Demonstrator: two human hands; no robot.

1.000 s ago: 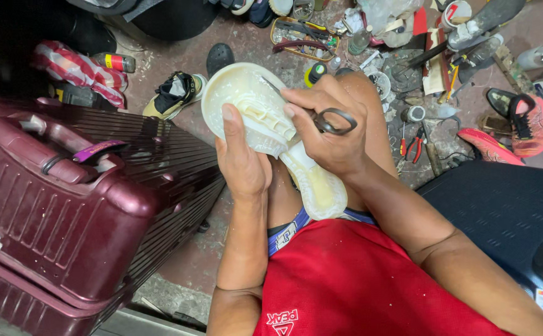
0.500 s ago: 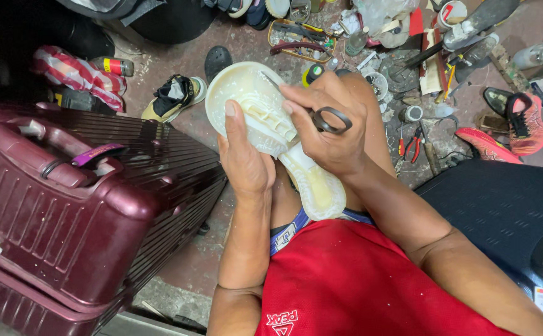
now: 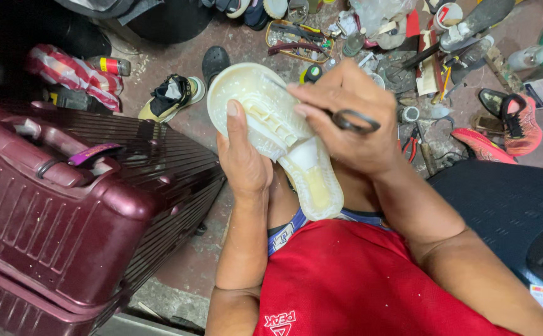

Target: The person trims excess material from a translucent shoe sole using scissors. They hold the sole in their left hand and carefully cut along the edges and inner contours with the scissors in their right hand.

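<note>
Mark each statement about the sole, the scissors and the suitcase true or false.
1. The left hand grips the pale shoe sole. True.
2. The right hand holds a hammer. False: it holds scissors.
3. A maroon suitcase stands on the person's left. True.
4. The sole lies flat on the floor. False: both hands hold it up over the lap.
5. The shirt is blue. False: it is red.

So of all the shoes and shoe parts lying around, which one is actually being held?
The pale cream shoe sole: the left hand grips it while the right hand works on it with scissors. The black-and-yellow sneaker and red shoe lie untouched on the floor.
</note>
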